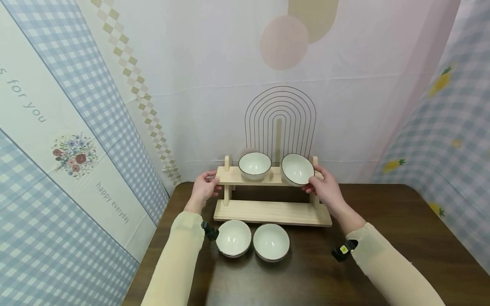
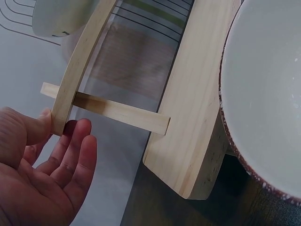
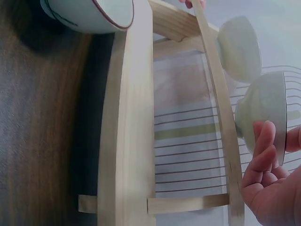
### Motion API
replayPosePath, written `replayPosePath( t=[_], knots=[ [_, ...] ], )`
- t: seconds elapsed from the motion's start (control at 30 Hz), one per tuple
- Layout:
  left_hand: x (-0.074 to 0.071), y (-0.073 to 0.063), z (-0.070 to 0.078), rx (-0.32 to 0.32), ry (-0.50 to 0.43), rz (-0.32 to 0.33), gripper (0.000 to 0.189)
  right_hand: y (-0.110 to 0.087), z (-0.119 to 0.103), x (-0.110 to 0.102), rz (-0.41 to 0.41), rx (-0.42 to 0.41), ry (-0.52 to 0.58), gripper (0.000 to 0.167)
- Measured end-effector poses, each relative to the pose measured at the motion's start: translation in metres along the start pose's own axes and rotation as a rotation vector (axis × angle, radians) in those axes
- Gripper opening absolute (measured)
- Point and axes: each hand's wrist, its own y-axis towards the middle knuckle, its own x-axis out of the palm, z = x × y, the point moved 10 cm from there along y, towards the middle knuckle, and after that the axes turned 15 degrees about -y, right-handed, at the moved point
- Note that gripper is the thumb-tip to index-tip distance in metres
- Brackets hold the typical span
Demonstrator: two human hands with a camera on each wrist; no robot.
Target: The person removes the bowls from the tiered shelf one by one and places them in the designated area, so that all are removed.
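A two-tier wooden rack (image 1: 272,212) stands on the table. My left hand (image 1: 204,187) pinches the left end of its upper shelf (image 2: 70,89), thumb on top and fingers curled below. At the upper shelf's right end, my right hand (image 1: 325,187) holds a white dark-rimmed bowl (image 1: 297,169) by its side, thumb at the rim and fingers beneath. That bowl leans slightly; its foot (image 3: 239,120) is at the shelf, though I cannot tell whether it rests fully. A second bowl (image 1: 254,165) sits to its left on the same shelf.
Two more white bowls, one on the left (image 1: 234,238) and one on the right (image 1: 271,241), stand side by side on the dark table (image 1: 249,282) before the rack; each may be a stack. A patterned cloth (image 1: 214,106) hangs behind, and checked cloths flank both sides.
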Motion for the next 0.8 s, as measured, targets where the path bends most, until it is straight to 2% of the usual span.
replayPosePath(
  t=[0.3, 0.8],
  knots=[
    [-0.001, 0.001, -0.002, -0.001, -0.005, 0.001, 0.039, -0.013, 0.000, 0.009, -0.036, -0.024, 0.062, 0.065],
    [-0.002, 0.003, -0.004, 0.000, -0.015, 0.005, 0.039, -0.039, 0.014, 0.018, -0.115, -0.003, 0.004, 0.064]
  ],
)
